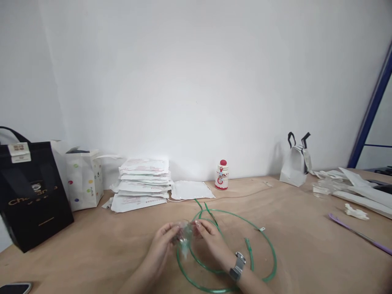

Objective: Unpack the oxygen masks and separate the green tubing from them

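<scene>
Between my hands is a small clear plastic packet (184,232), blurred, with a pale bluish-green piece showing at its lower end. My left hand (165,239) pinches the packet's left side. At its right side, my right hand (210,237) closes thumb and fingers on it; a watch (238,266) is on that wrist. Coiled green tubing (273,253) lies on the table beneath and around my right forearm. One tube end with a connector (248,244) points up beside the watch, and a small white tag (261,229) sits on the loop.
Behind my hands are a stack of white packets (142,188), a white pouch (192,190) and a red-topped bottle (222,175). Bags (33,196) stand at left, a phone (15,288) at the near edge. Rightward lie a purple strip (361,234), crumpled tissue (356,212) and wrappers (330,185).
</scene>
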Tool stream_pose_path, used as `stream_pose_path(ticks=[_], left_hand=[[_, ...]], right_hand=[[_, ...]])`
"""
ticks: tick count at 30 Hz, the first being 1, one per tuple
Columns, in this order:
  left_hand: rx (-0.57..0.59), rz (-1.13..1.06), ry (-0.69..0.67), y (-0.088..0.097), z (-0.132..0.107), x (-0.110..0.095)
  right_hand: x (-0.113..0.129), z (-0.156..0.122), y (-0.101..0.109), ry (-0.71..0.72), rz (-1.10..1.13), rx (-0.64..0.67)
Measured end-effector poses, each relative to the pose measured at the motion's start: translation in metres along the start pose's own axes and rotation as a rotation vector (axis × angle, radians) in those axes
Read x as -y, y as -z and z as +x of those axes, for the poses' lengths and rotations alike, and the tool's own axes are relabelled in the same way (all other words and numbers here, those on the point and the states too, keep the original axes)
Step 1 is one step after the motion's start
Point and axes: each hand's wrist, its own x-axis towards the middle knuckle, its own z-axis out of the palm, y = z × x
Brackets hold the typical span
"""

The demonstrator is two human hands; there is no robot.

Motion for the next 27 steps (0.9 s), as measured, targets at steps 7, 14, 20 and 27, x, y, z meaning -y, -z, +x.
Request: stream_pose_path(ticks=[7, 14, 20, 27], left_hand=[[-0.39, 0.001, -0.144, 0.054, 0.031, -0.009], [-0.596, 0.165, -0.255, 0.06, 0.037, 0.005], [-0.529, 0.223, -0.233, 0.059, 0.035, 0.004], [-0.405, 0.302, -0.267, 0.054, 0.034, 0.005]], right_hand=[[-0.017, 0.017, 0.039, 0.001, -0.445, -0.304], [-0.025, 0.025, 0.062, -0.135, -0.62, -0.386], [-0.028, 0.029, 0.054, -0.174, -0.407, -0.298], [-0.012, 0.021, 0.046, -0.137, -0.035, -0.209]])
